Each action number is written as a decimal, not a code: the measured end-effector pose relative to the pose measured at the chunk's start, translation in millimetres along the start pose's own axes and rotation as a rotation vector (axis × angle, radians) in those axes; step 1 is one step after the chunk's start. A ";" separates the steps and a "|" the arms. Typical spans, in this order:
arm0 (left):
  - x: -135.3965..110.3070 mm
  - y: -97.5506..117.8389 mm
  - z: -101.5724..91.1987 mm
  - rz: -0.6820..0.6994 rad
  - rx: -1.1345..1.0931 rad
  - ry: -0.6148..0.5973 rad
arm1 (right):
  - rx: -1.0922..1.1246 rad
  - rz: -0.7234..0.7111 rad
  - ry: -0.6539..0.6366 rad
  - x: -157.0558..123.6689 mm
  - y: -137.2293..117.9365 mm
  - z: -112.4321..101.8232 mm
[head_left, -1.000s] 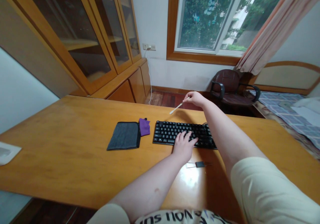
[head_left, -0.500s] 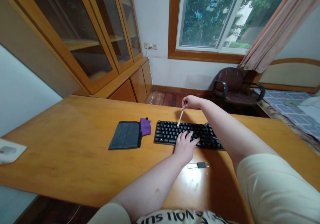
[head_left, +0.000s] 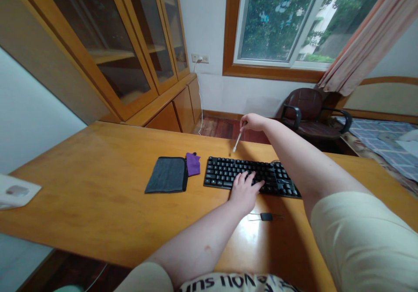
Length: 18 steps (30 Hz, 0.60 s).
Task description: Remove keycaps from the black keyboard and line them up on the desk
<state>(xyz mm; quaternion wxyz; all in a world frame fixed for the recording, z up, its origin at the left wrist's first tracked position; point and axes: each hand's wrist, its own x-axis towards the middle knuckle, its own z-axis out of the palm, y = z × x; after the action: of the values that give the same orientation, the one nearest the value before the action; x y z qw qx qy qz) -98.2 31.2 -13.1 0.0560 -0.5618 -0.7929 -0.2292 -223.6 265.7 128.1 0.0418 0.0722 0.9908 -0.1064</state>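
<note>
Keyboard [head_left: 219, 171] lay on the desk [head_left: 107, 205], below the right-hand grip and on its near side. Right hand [head_left: 251, 122]: fingers clamped on the slim stick [head_left: 238, 141], pale tip downward, apart from the keys. Left hand [head_left: 244, 192]: fingers spread, resting on the keys. Gray pouch [head_left: 168, 174] and purple cloth [head_left: 193, 164]: left of both hands.

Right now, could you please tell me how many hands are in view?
2: the left hand rests on the black keyboard; beyond it, the right hand holds a thin pale stick.
</note>
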 end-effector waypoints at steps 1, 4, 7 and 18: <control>-0.1 0.1 -0.1 0.000 0.003 -0.004 | 0.010 0.015 -0.007 -3.8 10.1 -6.1; -0.1 0.2 -0.3 -0.006 0.012 -0.009 | 0.019 0.047 -0.091 -16.2 40.0 -17.9; 0.1 -0.4 0.1 -0.002 0.011 0.003 | 0.007 0.054 -0.193 -27.2 57.1 -16.2; -0.1 -1.7 1.6 0.003 0.011 0.025 | -0.058 0.044 -0.324 -33.3 35.1 8.3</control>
<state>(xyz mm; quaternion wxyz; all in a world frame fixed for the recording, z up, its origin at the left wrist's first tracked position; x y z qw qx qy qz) -99.4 31.4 -15.1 0.0693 -0.5597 -0.7925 -0.2319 -184.9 293.4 116.2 0.2054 0.0746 0.9719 -0.0871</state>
